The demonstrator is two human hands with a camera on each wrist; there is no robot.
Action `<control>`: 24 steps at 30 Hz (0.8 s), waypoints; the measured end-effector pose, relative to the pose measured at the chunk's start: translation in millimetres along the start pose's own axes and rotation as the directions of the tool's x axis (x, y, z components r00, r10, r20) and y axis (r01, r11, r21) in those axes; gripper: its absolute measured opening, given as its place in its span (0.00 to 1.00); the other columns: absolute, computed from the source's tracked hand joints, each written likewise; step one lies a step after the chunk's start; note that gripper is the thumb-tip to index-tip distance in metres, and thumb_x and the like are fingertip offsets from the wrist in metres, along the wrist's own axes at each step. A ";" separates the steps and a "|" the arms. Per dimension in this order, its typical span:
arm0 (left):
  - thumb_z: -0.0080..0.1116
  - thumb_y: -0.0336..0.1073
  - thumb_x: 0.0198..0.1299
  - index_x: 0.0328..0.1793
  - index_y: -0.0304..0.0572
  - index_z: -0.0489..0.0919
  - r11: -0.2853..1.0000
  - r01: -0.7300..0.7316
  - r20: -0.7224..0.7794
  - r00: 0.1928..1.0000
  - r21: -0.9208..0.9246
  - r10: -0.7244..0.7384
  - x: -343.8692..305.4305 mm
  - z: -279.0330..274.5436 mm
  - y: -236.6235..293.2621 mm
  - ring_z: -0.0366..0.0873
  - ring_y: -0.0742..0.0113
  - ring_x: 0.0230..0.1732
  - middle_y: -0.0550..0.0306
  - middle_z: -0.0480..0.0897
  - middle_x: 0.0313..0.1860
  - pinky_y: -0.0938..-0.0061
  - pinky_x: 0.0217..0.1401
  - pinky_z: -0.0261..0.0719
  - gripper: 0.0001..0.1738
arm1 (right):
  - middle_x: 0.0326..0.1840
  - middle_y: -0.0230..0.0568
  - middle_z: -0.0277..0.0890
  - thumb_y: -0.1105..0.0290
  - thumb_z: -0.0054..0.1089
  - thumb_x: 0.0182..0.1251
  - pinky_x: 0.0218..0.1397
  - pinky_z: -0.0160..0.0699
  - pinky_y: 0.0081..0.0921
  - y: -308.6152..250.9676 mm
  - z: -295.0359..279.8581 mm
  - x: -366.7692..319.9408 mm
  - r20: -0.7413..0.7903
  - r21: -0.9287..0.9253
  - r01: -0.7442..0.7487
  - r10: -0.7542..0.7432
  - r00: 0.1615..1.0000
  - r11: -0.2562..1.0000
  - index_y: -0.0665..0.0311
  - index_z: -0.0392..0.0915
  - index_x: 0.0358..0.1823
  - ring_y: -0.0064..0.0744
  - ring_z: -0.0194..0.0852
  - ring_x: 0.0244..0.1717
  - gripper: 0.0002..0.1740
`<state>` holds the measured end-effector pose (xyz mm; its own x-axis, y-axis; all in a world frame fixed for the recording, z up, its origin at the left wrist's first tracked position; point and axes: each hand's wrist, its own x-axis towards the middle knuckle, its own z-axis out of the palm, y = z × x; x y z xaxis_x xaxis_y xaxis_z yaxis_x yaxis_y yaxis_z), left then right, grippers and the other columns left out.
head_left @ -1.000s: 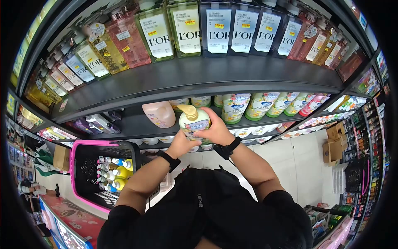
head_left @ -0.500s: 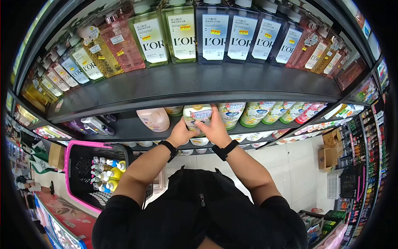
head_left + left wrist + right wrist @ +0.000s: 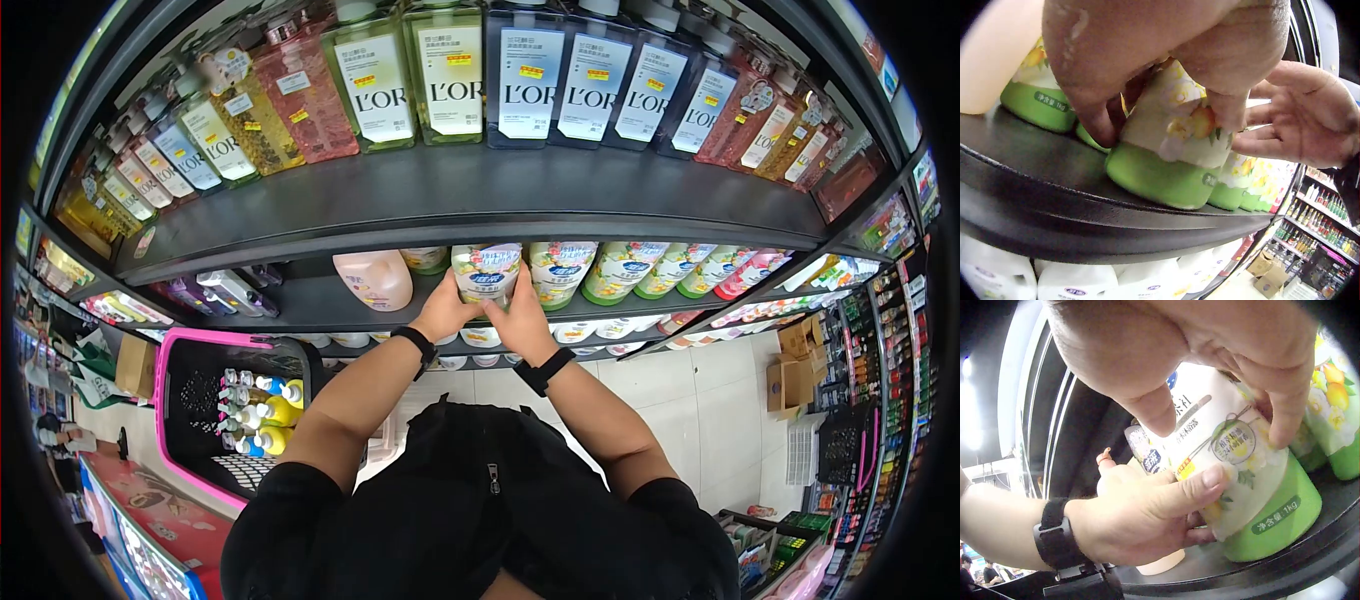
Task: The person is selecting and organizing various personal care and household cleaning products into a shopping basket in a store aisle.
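Head view, hands first: what have they got?

— Both are on one pump bottle [image 3: 487, 272], white with a green base. Left hand [image 3: 445, 315] is wrapped on its left side and right hand [image 3: 520, 320] on its right side, thumbs and fingers curled round it.

Do the wrist views agree?

— Yes. On the left wrist view the left hand [image 3: 1147, 50] pinches the bottle [image 3: 1166, 162] from above, and the right hand [image 3: 1297, 119] is pressed to its far side. On the right wrist view the right hand [image 3: 1179, 344] has thumb and fingertips on the label, and the left hand [image 3: 1141, 512] lies along the side.

Where does the bottle sit?

— At the front edge of the middle shelf [image 3: 330, 300], tilted. The base seems to rest on the shelf, but the contact line is hard to read. The matching bottles [image 3: 625, 268] run off to its right, and the pink jug [image 3: 375, 280] is to its left.

What's in it?

— The bottle is opaque, so I can't see. "1kg" is printed on the green band.

Other containers?

— The L'OR bottles [image 3: 450, 80] on the top shelf are clear, with green, dark and pink liquid. The pink-rimmed basket [image 3: 170, 400] at lower left holds the yellow and white bottles [image 3: 265, 415].

What's hidden or cut off?

— The bottle's top is under the upper shelf and the hands. The small print on the labels is unreadable. The white jugs [image 3: 997, 275] on the shelf below are cropped.
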<state>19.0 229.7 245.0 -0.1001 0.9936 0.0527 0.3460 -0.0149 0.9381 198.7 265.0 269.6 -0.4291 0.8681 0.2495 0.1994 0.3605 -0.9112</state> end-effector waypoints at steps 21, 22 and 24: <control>0.69 0.31 0.47 0.73 0.33 0.68 0.977 0.210 -0.820 0.565 0.043 -0.086 -66.1 -143.6 -58.5 0.74 0.41 0.69 0.33 0.75 0.66 0.57 0.73 0.71 0.43 | 0.38 0.49 0.85 0.61 0.65 0.65 0.45 0.84 0.36 295.4 -156.4 -242.6 0.360 -0.568 -0.458 0.707 0.609 0.684 0.71 0.81 0.52 0.38 0.86 0.40 0.22; 0.68 0.30 0.47 0.75 0.34 0.67 0.980 0.183 -0.805 0.592 0.079 -0.045 -61.8 -146.8 -58.3 0.72 0.40 0.71 0.33 0.74 0.68 0.58 0.76 0.69 0.44 | 0.36 0.47 0.84 0.62 0.66 0.64 0.42 0.84 0.35 330.0 -178.3 -255.0 0.394 -0.442 -0.554 0.707 0.587 0.706 0.70 0.80 0.52 0.36 0.85 0.37 0.21; 0.69 0.30 0.47 0.77 0.36 0.65 0.992 0.117 -0.703 0.701 -0.053 -0.120 -57.9 -152.9 -52.3 0.70 0.40 0.74 0.34 0.74 0.71 0.60 0.76 0.69 0.47 | 0.34 0.45 0.83 0.64 0.67 0.63 0.36 0.82 0.33 321.9 -183.8 -241.9 0.404 -0.469 -0.582 0.747 0.527 0.664 0.70 0.79 0.53 0.32 0.83 0.33 0.21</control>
<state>-135.9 155.8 245.3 -0.7679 0.6190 0.1650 0.2818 0.0952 0.9547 528.6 233.8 -23.8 -0.4333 0.5893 -0.6819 0.7953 -0.1060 -0.5969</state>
